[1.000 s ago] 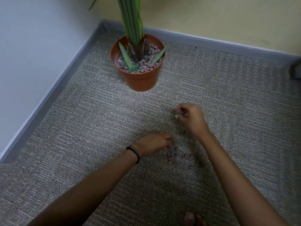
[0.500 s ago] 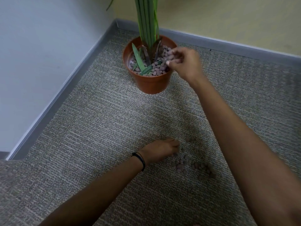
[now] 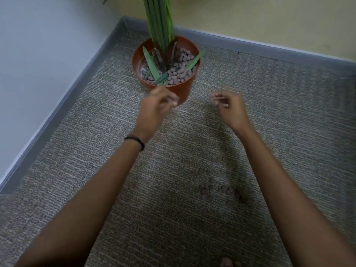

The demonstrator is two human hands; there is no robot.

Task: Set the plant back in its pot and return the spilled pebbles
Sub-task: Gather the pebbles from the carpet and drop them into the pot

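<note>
The orange pot (image 3: 183,91) stands upright in the carpet's corner. The green plant (image 3: 159,22) rises from it, with pinkish pebbles (image 3: 181,74) around its base. Several spilled pebbles (image 3: 223,189) lie on the carpet between my forearms. My left hand (image 3: 156,106) hovers just in front of the pot's near wall with its fingertips pinched together; what they pinch is too small to see. My right hand (image 3: 231,108) hangs blurred to the right of the pot, above the carpet. Its fingers are loosely curled and nothing shows in them.
Grey skirting (image 3: 77,78) and walls close the corner behind and left of the pot. The grey carpet (image 3: 298,122) spreads to the right. A toe (image 3: 227,263) shows at the bottom edge, near one more pebble.
My right hand has pulled back from over the pot to its right side. My left hand has lifted off the spilled pebbles and moved up to the pot's front.
</note>
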